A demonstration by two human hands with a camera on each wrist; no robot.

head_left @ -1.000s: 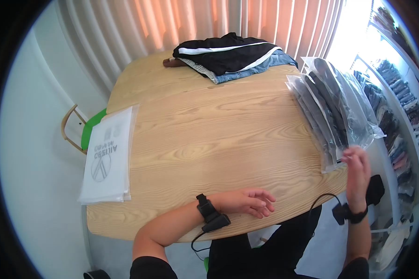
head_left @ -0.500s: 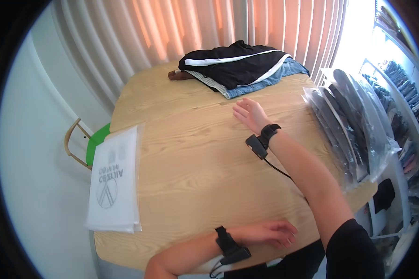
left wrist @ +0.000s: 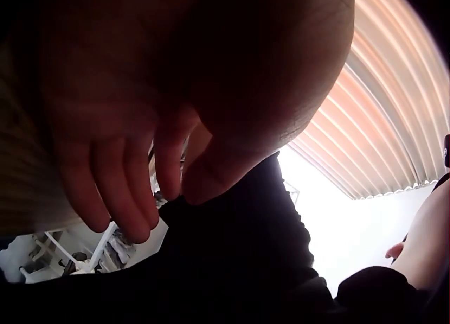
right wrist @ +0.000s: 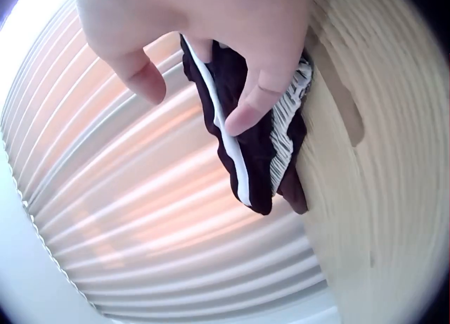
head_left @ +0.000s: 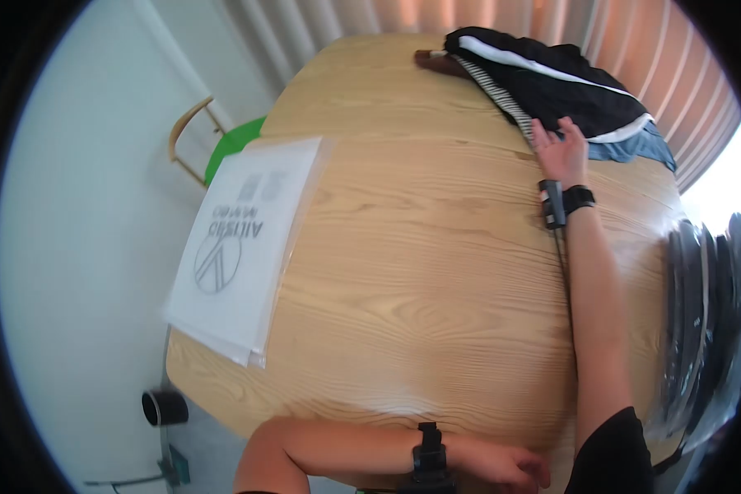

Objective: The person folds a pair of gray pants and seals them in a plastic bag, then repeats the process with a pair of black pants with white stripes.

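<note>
A black garment (head_left: 543, 90) with white stripes lies over blue denim (head_left: 613, 151) on the counter (head_left: 436, 255), upper right of the head view. The right hand (head_left: 561, 155) is at its lower edge, grip apart; whether it touches, I cannot tell. The left hand (head_left: 496, 463), bottom of the frame, has its grip loosely relaxed. White printed bags (head_left: 243, 247) lie at left.

Right hand (head_left: 563, 156) at clothes pile (head_left: 543, 90), far right corner of table (head_left: 420, 263), contact unclear. Left hand (head_left: 502, 463) by near edge, fingers loosely bent. Printed plastic bags (head_left: 247, 247) along left edge; bagged garments (head_left: 706, 321), right edge. Green chair (head_left: 235, 144) beyond left edge.
</note>
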